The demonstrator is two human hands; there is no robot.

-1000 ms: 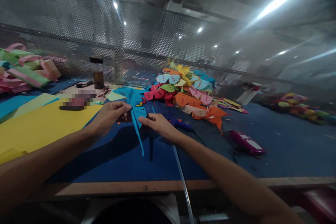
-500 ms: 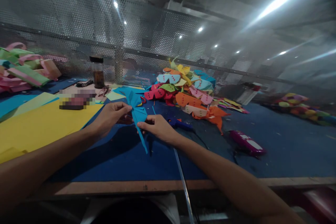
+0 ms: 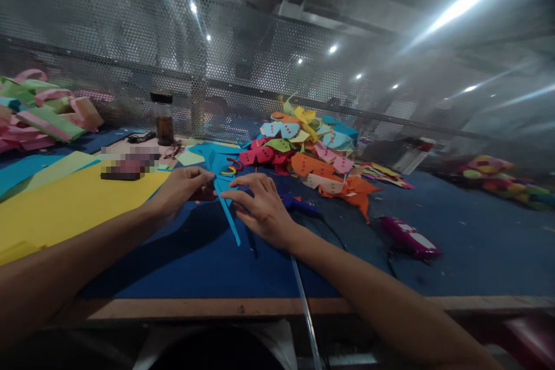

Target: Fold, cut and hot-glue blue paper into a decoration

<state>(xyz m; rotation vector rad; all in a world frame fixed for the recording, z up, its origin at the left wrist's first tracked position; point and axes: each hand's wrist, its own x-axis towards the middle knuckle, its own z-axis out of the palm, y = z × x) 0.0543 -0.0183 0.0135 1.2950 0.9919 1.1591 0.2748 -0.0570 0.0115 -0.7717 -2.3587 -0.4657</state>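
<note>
A folded blue paper butterfly [image 3: 223, 178] with a long narrow strip hanging below it is held above the table. The fingertips of my left hand [image 3: 184, 191] pinch it at its left side. My right hand [image 3: 262, 205] is at its right, fingers spread and partly bent, the tips at or very near the paper; whether they touch it I cannot tell. Just behind the right hand lies a dark blue glue gun [image 3: 301, 206], partly hidden by that hand. Red and yellow curved pieces [image 3: 233, 166] show behind the blue paper.
A heap of colourful paper butterflies [image 3: 318, 153] stands at the back. Yellow sheets [image 3: 82, 202] lie at left, near a dark-lidded jar [image 3: 164, 121]. To the right are a purple device [image 3: 410, 237] and its cable. A clear rod [image 3: 306, 306] crosses the table's front edge [image 3: 182, 307].
My right hand has loosened its pinch on the blue paper, and its fingers have spread and lifted. My left hand keeps hold; the paper has turned slightly and looks narrower.
</note>
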